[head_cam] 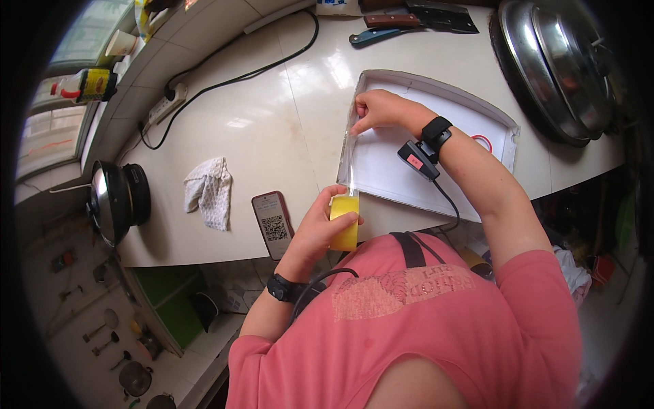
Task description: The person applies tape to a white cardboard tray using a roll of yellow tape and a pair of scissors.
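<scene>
My left hand (pixel 312 225) holds a yellow roll of adhesive tape (pixel 344 232) at the counter's front edge, the thumb across its face. From the roll a strip of clear tape (pixel 351 171) runs up along the left wall of a shallow white cardboard tray (pixel 384 171). At that wall's upper part is my right hand (pixel 383 108), thumb and curled fingers at the strip and the cardboard rim. Its fingertips partly hide the contact. Inside the tray a red loop (pixel 483 142) shows beside my right forearm, which covers the rest of it.
A phone (pixel 273 225) with a code on its screen and a white cloth (pixel 209 191) lie to the left. Beyond the tray are a cleaver (pixel 442 19) and a blue-handled knife (pixel 375 37). A lidded pan (pixel 557 71) stands right, a black pot (pixel 115 202) left. A black cable (pixel 230 81) crosses the counter.
</scene>
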The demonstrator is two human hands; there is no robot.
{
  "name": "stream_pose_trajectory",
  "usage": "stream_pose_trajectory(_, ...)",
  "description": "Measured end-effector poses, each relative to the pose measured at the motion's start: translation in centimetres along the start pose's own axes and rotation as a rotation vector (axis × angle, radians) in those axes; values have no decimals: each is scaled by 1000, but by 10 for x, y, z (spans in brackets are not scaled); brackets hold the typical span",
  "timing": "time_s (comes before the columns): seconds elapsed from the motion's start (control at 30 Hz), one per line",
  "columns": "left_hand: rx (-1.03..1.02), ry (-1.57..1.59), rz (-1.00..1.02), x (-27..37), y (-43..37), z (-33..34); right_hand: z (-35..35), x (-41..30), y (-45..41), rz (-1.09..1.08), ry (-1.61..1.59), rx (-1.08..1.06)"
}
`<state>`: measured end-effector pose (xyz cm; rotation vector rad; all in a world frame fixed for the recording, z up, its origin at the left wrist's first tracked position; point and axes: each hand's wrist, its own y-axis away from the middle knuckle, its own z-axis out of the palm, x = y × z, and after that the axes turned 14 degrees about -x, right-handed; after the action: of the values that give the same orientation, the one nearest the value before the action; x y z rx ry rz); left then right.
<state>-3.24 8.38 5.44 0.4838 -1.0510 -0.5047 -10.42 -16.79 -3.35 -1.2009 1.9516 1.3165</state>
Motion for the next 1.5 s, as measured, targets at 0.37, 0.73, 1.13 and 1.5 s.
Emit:
stream_pose_trajectory(0.37, -39, 167, 41, 10, 3, 10, -3, 5, -4, -29, -91, -85)
stream_pose_trajectory(0.73, -7, 161, -19, -6, 4, -4, -1, -2, 0, 7, 121, -14)
stream_pose_trajectory(1.13, 112, -85, -56, -15, 2, -20, 9, -4, 4, 7, 262, 43)
stream_pose_trajectory(1.5, 146, -200, -68, -23, -3, -27, 10, -4, 6, -37, 308, 85)
